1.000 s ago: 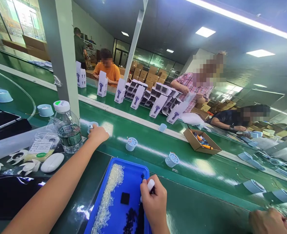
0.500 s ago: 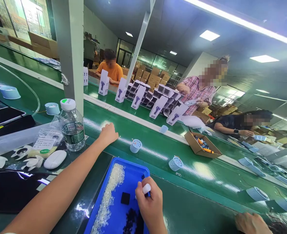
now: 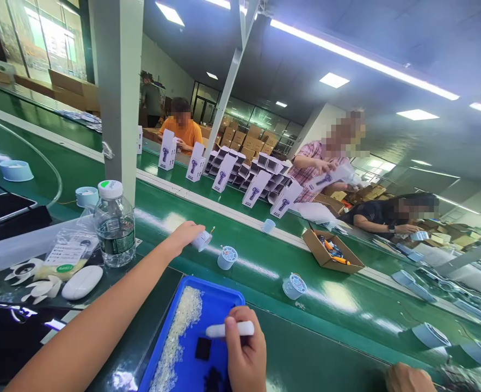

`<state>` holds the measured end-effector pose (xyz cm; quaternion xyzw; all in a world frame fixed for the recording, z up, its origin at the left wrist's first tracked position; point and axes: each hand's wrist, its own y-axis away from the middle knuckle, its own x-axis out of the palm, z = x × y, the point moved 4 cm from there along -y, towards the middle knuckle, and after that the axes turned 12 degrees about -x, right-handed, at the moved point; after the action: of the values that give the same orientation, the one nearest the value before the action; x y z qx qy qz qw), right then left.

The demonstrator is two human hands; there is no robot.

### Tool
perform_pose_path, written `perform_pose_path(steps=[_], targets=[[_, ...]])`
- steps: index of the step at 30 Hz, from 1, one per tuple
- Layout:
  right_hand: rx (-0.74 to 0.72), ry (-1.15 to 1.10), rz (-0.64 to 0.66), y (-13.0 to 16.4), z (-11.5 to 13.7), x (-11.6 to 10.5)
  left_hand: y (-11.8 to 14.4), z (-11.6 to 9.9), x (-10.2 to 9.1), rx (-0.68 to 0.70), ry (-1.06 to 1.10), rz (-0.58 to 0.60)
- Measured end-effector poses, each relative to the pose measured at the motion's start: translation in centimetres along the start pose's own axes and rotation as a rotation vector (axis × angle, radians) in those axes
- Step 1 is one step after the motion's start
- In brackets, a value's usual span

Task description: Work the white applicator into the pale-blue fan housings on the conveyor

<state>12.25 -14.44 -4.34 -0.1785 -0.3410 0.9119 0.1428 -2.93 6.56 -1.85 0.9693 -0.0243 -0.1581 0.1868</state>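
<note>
My left hand (image 3: 186, 238) reaches over the green conveyor belt, closed around a small light-blue round plastic housing (image 3: 202, 240) with a thin wire sticking up. In my right hand (image 3: 246, 345) is a white pen-shaped tool (image 3: 229, 329), held sideways over a blue tray (image 3: 165, 332). Its tip points left, above a small black square (image 3: 203, 348) in the tray. Tiny clear rings (image 3: 183, 321) are heaped along the tray's left side, and a dark pile (image 3: 215, 379) lies near the bottom, partly hidden by my hand.
More light-blue housings (image 3: 227, 258) (image 3: 294, 286) stand on the belt. A water bottle (image 3: 115, 228), a white oval case (image 3: 82, 282) and white fan blades (image 3: 40, 288) are at left. Another person's hand (image 3: 408, 378) rests lower right. Co-workers sit across, beside white boxes and a carton (image 3: 330, 253).
The housing at my left hand now shows beyond the fingers. My right hand has turned the white tool from end-on to sideways, pointing left. Across the belt, a co-worker now holds a white box.
</note>
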Motion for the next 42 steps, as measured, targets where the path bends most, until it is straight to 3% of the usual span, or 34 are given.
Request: perform_pose_path(steps=[5,8,10,18,30,37,42], targets=[[0.054,-0.154,-0.228,0.0,-0.6,-1.6,2.6,-1.0,3.1,0.003,0.222,0.282],[0.107,-0.179,-0.280,0.1,-1.1,-1.9,4.4,-1.5,4.5,-0.004,0.337,0.445],[0.143,-0.196,-0.297,0.1,-1.3,-2.0,5.4,-1.7,5.2,-0.001,0.345,0.482],[0.185,-0.232,-0.302,-0.2,-1.2,-1.9,7.2,-2.1,6.2,0.027,0.279,0.433],[0.214,-0.218,-0.333,-0.1,-1.4,-2.0,7.6,-1.9,6.7,0.088,0.223,0.439],[0.234,-0.200,-0.289,0.0,-1.6,-1.8,7.6,-1.5,6.9,0.047,0.205,0.444],[0.260,0.024,-0.275,0.0,-1.7,-1.9,8.5,-2.1,7.0,0.133,0.204,0.324]])
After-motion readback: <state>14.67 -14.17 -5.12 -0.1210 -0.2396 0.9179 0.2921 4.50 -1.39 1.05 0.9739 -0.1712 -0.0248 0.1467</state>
